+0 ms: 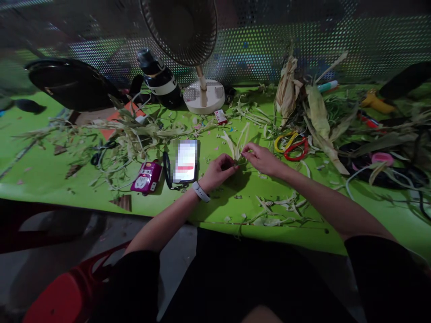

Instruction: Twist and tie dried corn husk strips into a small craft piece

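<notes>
Left hand (220, 170) clamps husk strips (230, 144) between the surface's (210, 214) front and back edges; right hand's (261, 159) grip is together (contents unclear). Steady the strips' base.

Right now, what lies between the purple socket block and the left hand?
The head view shows a black strap, then a lit phone, between the socket block and the left hand.

head: worn on head | faces forward and down | lap (235, 278) nearest, below | left hand (218, 172), right hand (263, 160) mid-view | table (222, 211) beneath | mesh (303, 49) beyond
</notes>
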{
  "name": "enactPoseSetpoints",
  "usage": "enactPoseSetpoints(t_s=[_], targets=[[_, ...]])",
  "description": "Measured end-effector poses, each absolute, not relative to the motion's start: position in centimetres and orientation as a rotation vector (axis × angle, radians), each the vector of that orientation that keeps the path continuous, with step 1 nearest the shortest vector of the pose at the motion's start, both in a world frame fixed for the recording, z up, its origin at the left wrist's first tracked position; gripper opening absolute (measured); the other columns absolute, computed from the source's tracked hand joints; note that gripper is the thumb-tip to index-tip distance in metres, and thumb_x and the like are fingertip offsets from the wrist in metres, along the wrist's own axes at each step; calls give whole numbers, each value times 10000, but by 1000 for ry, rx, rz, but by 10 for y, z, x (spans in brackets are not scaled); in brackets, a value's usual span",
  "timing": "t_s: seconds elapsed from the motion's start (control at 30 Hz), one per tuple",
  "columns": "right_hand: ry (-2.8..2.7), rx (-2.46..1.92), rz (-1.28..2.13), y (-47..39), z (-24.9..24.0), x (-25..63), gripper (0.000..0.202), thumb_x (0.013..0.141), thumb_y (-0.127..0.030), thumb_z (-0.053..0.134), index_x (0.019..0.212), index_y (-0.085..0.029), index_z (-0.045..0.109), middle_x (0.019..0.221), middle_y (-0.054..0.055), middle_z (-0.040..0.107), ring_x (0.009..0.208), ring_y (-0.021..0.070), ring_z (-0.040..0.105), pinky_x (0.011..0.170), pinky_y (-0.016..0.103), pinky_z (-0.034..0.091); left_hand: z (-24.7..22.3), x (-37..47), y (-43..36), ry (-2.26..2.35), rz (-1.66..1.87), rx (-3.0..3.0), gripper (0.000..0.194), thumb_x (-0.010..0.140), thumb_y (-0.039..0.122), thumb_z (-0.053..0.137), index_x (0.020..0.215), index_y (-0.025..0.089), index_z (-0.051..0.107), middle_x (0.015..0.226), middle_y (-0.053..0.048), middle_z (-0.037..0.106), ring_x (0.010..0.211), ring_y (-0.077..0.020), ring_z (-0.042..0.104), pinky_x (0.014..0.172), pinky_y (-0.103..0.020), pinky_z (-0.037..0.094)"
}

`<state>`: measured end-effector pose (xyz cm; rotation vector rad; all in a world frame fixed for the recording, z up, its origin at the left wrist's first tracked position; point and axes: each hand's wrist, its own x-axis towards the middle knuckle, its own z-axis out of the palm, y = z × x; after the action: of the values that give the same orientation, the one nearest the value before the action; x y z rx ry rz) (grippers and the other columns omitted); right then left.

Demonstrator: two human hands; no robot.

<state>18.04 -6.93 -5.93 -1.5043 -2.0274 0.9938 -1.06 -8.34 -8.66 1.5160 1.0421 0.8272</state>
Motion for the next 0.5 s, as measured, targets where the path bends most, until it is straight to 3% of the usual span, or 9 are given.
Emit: enactPoseSetpoints(t_s=[0.27,0.5], targets=[[-2139,-1497,822,-77,-58,176,176,909,-323,423,932,-196,542,714,19,609,567,151,487,573,262,298,-77,-7,-82,1124,525,1697,360,770,462,595,664,118,607,551,34,462,530,-68,355,498,-214,250],[-2308,-1197,816,-80,-56,177,160,914,-304,439,902,-190,551,806,46,631,674,162,533,631,266,366,-72,-11,-77,1061,540,1138,379,652,475,726,684,111,625,574,31,535,532,-57,414,533,-204,302]])
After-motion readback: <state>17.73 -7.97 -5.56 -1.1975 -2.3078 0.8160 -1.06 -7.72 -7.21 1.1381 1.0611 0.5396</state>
